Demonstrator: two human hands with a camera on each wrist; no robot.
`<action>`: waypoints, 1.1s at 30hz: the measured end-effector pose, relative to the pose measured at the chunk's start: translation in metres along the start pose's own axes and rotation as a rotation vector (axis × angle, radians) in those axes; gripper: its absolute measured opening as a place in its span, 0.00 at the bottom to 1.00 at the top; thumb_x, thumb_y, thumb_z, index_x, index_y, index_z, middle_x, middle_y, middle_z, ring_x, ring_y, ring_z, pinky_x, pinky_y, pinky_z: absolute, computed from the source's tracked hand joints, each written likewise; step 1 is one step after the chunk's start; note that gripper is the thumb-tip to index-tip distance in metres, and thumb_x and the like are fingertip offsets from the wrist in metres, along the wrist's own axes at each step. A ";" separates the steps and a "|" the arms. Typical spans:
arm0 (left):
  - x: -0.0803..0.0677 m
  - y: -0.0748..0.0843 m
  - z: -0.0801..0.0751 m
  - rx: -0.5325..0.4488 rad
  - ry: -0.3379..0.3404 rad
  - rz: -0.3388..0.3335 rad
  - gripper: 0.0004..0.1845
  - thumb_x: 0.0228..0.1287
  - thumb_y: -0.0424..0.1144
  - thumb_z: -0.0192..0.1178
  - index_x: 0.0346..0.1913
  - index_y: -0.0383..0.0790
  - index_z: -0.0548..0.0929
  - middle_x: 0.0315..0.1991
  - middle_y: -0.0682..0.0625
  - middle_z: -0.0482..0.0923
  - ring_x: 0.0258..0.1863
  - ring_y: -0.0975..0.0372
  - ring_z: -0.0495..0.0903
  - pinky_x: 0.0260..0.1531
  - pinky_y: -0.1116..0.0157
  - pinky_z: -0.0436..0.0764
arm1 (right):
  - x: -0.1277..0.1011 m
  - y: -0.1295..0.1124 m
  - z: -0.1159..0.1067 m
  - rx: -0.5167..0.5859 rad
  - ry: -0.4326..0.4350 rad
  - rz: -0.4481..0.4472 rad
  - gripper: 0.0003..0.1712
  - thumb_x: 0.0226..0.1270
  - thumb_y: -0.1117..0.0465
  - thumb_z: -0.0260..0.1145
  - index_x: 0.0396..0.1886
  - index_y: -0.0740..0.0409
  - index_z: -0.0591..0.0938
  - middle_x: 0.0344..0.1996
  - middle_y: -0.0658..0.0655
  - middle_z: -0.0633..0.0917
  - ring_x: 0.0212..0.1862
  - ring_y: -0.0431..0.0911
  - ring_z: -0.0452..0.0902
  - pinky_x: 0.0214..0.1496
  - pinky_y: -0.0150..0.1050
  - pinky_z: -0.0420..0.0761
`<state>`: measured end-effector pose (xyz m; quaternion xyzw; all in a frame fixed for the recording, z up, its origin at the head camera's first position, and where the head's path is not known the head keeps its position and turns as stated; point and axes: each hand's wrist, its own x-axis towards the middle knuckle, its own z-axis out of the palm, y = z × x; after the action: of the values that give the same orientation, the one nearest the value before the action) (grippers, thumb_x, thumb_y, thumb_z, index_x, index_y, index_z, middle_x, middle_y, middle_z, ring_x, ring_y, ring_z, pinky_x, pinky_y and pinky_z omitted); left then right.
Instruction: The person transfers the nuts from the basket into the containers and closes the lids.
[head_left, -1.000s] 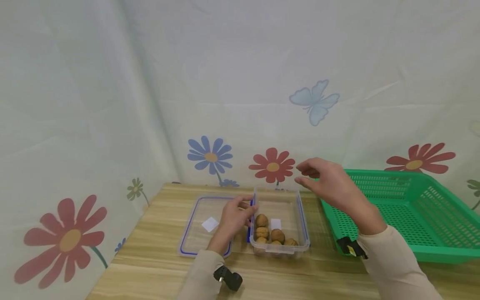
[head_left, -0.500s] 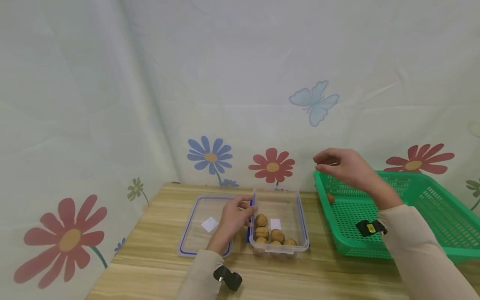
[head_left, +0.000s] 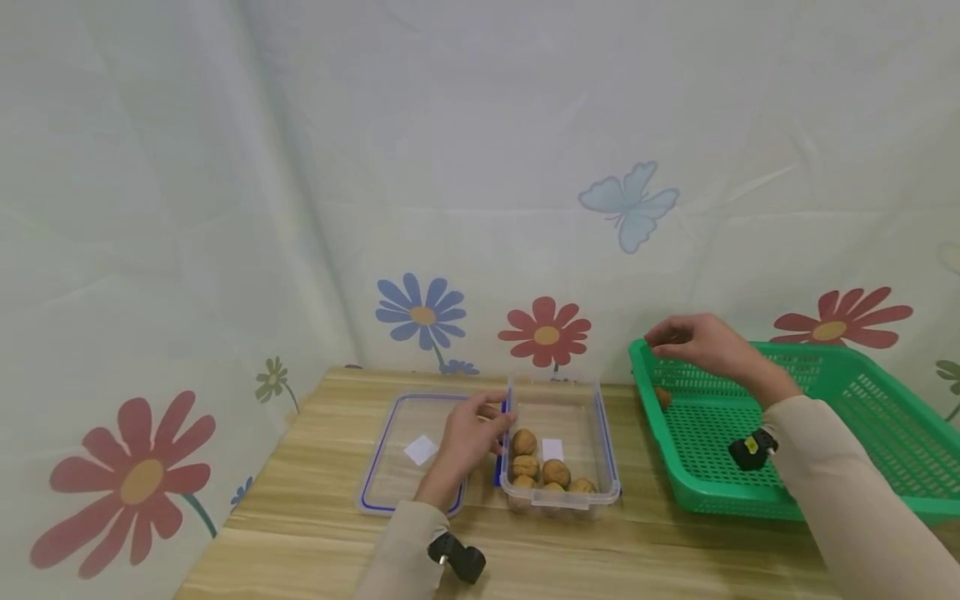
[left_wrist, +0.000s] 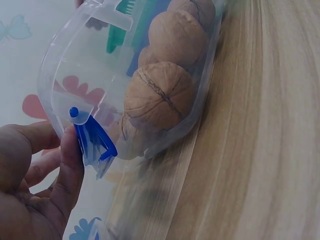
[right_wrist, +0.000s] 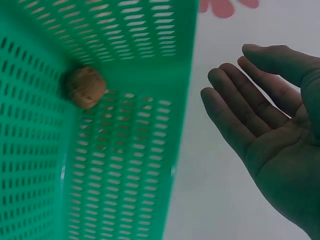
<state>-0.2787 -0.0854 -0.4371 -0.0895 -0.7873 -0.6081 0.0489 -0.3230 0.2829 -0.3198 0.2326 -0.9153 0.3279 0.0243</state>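
Right hand empty, fingers relaxed over the green basket corner holding one walnut; left hand steadies the clear walnut container (keep it pinned, I'd say) on the worktop.

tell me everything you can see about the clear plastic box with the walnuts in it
The clear plastic box is rectangular, see-through, with rounded corners and blue clip latches on its sides. It stands upright and uncovered on the wooden table, between a flat lid and a green basket. About five walnuts sit at its near end, beside a small white label. The left hand touches its left side by a latch.
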 end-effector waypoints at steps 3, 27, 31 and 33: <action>0.000 0.000 0.001 0.000 0.004 -0.004 0.20 0.74 0.31 0.67 0.65 0.32 0.83 0.40 0.42 0.82 0.26 0.60 0.82 0.25 0.60 0.91 | 0.002 0.012 0.001 -0.003 -0.026 0.004 0.19 0.79 0.61 0.68 0.61 0.70 0.83 0.55 0.67 0.86 0.58 0.64 0.82 0.57 0.60 0.86; -0.001 0.001 0.001 0.025 0.008 0.005 0.20 0.74 0.32 0.67 0.65 0.31 0.83 0.40 0.42 0.83 0.26 0.60 0.82 0.24 0.61 0.90 | 0.008 0.061 0.019 0.001 -0.173 -0.013 0.20 0.76 0.70 0.67 0.61 0.78 0.80 0.56 0.75 0.84 0.59 0.71 0.80 0.55 0.60 0.87; -0.001 0.001 0.001 0.021 0.006 0.003 0.20 0.74 0.32 0.67 0.65 0.31 0.82 0.40 0.42 0.82 0.26 0.60 0.82 0.24 0.61 0.90 | 0.008 0.063 0.022 -0.001 -0.196 -0.009 0.19 0.74 0.71 0.68 0.60 0.78 0.81 0.54 0.74 0.85 0.57 0.69 0.81 0.54 0.59 0.88; -0.001 0.001 0.001 0.020 0.006 0.008 0.20 0.74 0.32 0.67 0.65 0.31 0.82 0.40 0.42 0.82 0.26 0.60 0.83 0.24 0.61 0.90 | 0.009 0.063 0.023 0.004 -0.217 -0.005 0.19 0.73 0.71 0.68 0.59 0.78 0.81 0.53 0.73 0.86 0.56 0.68 0.82 0.54 0.58 0.88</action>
<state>-0.2774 -0.0844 -0.4365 -0.0903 -0.7927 -0.6004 0.0545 -0.3562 0.3078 -0.3734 0.2692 -0.9114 0.3024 -0.0745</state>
